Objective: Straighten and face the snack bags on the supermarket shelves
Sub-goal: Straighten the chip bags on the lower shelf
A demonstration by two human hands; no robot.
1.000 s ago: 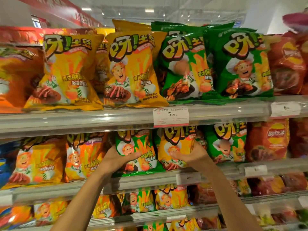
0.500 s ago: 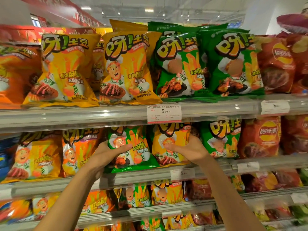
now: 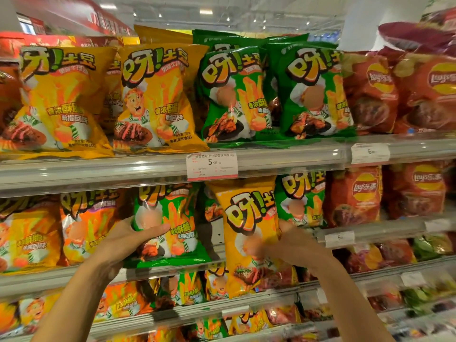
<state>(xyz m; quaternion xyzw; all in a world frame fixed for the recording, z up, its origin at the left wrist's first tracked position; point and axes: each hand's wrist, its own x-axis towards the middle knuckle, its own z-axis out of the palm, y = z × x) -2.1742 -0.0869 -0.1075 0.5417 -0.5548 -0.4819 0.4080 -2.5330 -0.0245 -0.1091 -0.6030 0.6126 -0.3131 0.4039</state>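
Shelves (image 3: 98, 171): two hands (image 3: 128, 239) (image 3: 296, 245), two bags (image 3: 170, 225) (image 3: 249, 233).

Both bare forearms rise from the bottom edge of the view, the left from the lower-left corner and the right from the lower right, converging upward toward the middle. The left hand (image 3: 125, 239) is raised with its palm cupped inward, thumb stretched out to the right and fingers curled out of sight. The right hand (image 3: 293, 243) is motion-blurred, wrist bent, fingers clamped.
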